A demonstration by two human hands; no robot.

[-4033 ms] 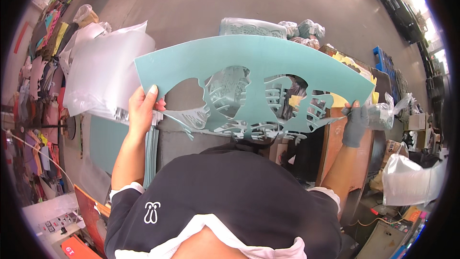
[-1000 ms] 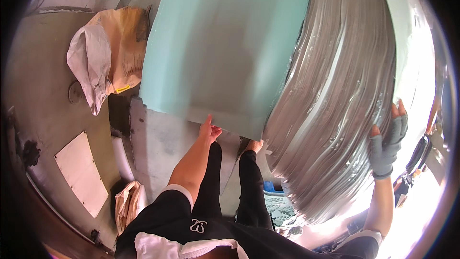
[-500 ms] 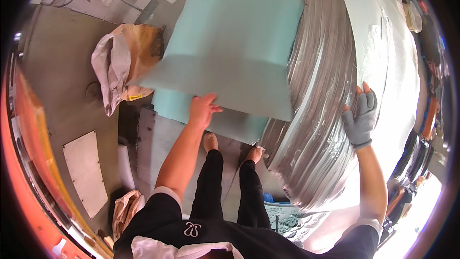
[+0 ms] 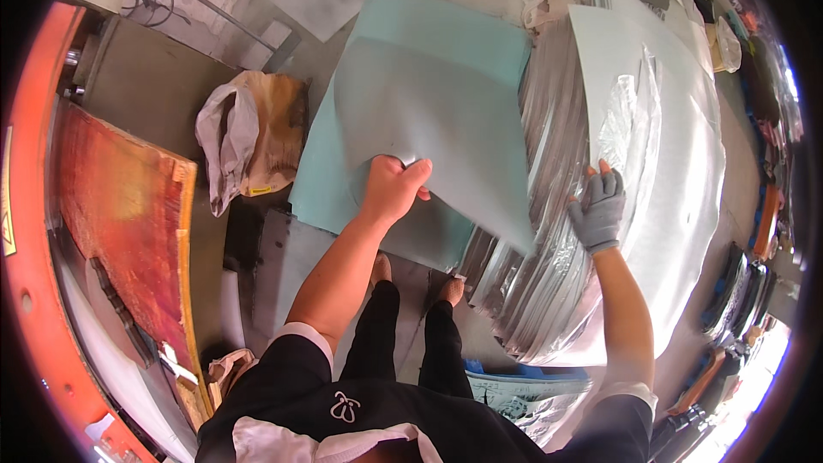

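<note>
My bare left hand (image 4: 397, 187) is closed on the near edge of a thin grey sheet (image 4: 463, 133), which bends up around the grip. Beneath it lies a pale teal sheet (image 4: 319, 178), its left and far parts showing past the grey one. My right hand (image 4: 598, 213), in a grey glove with bare fingertips, rests with fingers apart on the left edge of a tall stack of sheets (image 4: 536, 291). The stack's edges have clear plastic film between them, and a whitish sheet (image 4: 686, 197) covers its top.
On the left, a crumpled brown paper sack (image 4: 276, 133) stands beside the teal sheet. Further left are a reddish worn board (image 4: 129, 214) and an orange machine frame (image 4: 30, 309). A bag with blue trim (image 4: 523, 394) sits below the stack. My feet are at the teal sheet's near edge.
My left hand has closed on the grey sheet and shifted right and slightly up in view. The sheet has tilted and bent at the grip. My right hand stays on the stack.
</note>
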